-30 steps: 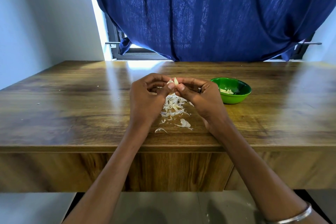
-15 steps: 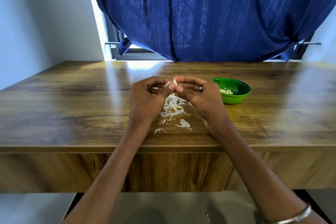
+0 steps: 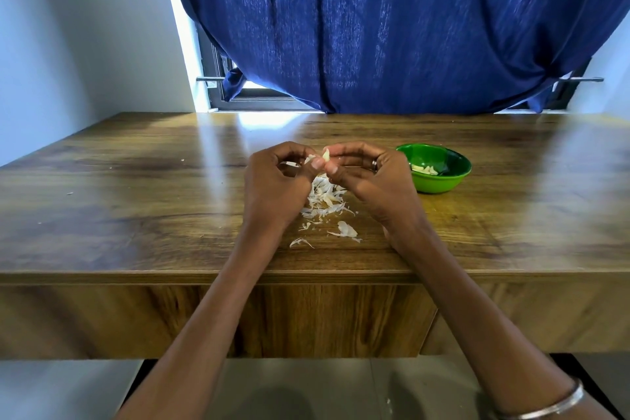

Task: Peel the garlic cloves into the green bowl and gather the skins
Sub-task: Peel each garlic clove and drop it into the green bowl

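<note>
A dark blue curtain (image 3: 392, 27) hangs over a window (image 3: 252, 97) behind the wooden table (image 3: 136, 208).

Both hands raised, fingertips meeting; left grip (image 3: 278, 177) and right grip (image 3: 370, 176) curled, pinching together.

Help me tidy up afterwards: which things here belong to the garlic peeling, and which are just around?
Part of the job:
garlic clove, pinched by left hand and right hand
green bowl
garlic skins

Just around:
blue curtain
wooden table
</note>
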Available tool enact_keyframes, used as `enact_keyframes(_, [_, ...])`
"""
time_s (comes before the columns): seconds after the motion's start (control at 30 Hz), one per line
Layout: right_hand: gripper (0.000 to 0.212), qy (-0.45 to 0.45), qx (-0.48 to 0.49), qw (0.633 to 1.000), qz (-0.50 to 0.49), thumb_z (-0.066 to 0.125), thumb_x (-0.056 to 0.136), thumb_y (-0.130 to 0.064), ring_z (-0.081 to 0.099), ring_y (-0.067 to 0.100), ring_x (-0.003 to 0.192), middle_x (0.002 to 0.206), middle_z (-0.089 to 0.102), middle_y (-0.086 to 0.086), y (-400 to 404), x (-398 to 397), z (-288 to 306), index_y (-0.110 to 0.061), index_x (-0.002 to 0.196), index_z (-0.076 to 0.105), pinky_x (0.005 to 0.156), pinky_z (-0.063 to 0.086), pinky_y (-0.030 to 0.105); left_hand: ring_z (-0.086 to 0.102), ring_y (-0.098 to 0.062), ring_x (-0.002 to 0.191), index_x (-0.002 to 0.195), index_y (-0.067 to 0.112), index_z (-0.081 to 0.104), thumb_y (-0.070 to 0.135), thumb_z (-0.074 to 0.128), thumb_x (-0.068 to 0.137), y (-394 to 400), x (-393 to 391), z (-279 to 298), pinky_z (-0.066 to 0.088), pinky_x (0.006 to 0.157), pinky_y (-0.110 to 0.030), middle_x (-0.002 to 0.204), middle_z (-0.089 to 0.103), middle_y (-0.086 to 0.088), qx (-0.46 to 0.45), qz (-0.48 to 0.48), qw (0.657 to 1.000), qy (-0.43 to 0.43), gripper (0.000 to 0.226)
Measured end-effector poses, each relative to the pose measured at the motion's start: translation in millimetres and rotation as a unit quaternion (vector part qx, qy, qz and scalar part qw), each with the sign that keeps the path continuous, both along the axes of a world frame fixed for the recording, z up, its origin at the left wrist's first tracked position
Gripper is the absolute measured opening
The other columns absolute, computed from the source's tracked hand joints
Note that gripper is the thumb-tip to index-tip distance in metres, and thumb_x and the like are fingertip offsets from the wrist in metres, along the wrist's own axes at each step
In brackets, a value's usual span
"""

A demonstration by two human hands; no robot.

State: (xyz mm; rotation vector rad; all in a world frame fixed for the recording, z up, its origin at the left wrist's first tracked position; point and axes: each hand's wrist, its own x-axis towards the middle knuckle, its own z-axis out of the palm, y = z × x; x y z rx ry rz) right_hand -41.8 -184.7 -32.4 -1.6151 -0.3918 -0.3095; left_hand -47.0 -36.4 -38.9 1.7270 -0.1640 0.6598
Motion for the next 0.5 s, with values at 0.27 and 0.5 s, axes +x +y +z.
enact_keyframes(0.27, [0.024,0.038,0.046,0.998,-0.002,0.073,0.090,-0.004,0.072,0.014,0.093,0.098,0.077,0.003,-0.3,-2.9,2.8,-0.019,0.108,0.076,0.074,0.059,0.023,0.070,-0.012,0.071,0.089,0.021,0.080,0.019,0.079,0.086,2.3,3.3,-4.3,0.061,0.072,-0.053,0.079,0.076,0.007,-0.012,0.055,0.998,-0.023,0.005])
enact_keyframes(0.5, [0.027,0.096,0.132,0.986,0.043,0.064,0.094,0.001,0.072,0.009,0.085,0.101,0.078,0.006,-1.3,-4.3,4.7,-0.017,0.112,0.072,0.078,0.061,0.025,0.067,0.008,0.075,0.101,0.024,0.081,0.011,0.079,0.086,-3.4,-5.3,-1.1,0.045,0.067,-0.004,0.085,0.071,0.020,0.086,0.088,0.992,-0.043,0.020])
